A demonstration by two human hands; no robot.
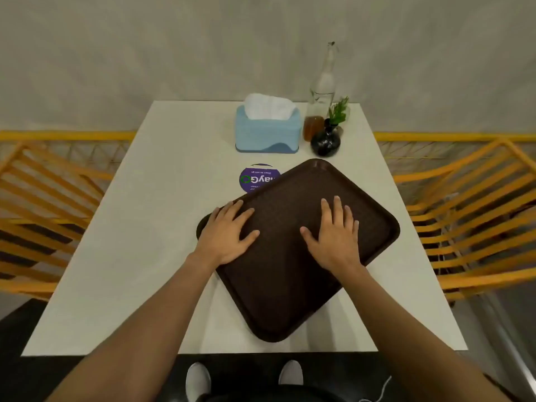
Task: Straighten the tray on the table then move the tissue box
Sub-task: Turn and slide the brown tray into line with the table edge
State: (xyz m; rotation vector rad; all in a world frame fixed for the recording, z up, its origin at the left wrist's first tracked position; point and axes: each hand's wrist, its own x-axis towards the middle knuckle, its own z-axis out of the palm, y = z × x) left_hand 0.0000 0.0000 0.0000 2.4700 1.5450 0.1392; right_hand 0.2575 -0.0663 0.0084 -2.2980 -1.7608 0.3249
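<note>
Both hands, left hand (225, 233) and right hand (333, 230), lie flat with fingers spread on the skewed tray (290, 285) mid-frame, gripping nothing. Best to pivot it gently, square to the tabletop (130, 256), clear of the tissue box (267, 132) above.

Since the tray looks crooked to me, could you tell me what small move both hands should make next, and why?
Probably turn the tray until its edges run parallel to the table edge. It sits diagonally, one corner over the purple sticker, and the left hand and right hand lie flat on it. The tissue box can wait.
</note>
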